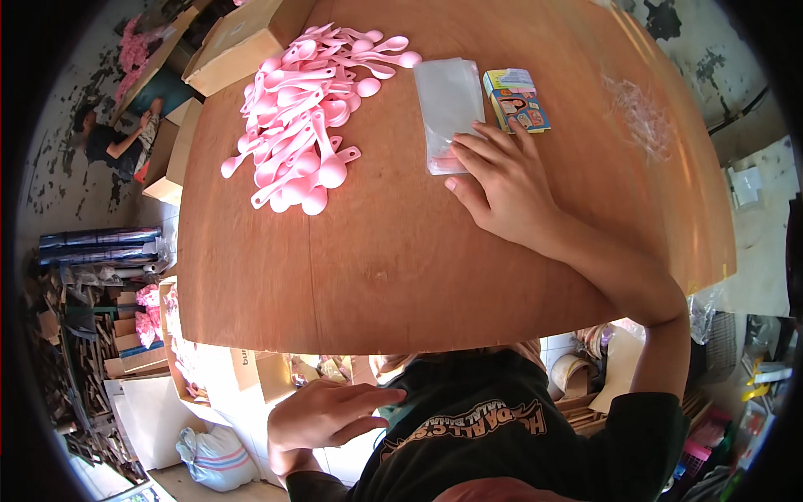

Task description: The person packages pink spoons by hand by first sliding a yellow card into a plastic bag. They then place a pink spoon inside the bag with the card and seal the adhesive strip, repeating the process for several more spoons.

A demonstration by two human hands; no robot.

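My right hand (507, 178) reaches over the table with its fingers spread. Its fingertips rest at the lower right of a stack of clear plastic bags (447, 92) and beside a small stack of colourful printed cards (517, 100). Below the table's front edge, close to my body, my left hand (330, 415) hangs with its fingers loosely stretched and a gap between them; nothing shows in it. A large heap of pink plastic spoons (293, 117) lies left of the bags.
The brown wooden table (401, 268) has crumpled clear plastic (642, 117) at its right. Cardboard boxes (242, 46) stand along its far left edge. Another box (222, 372) and a tied white sack (219, 456) are below at left. A person (117, 146) sits at far left.
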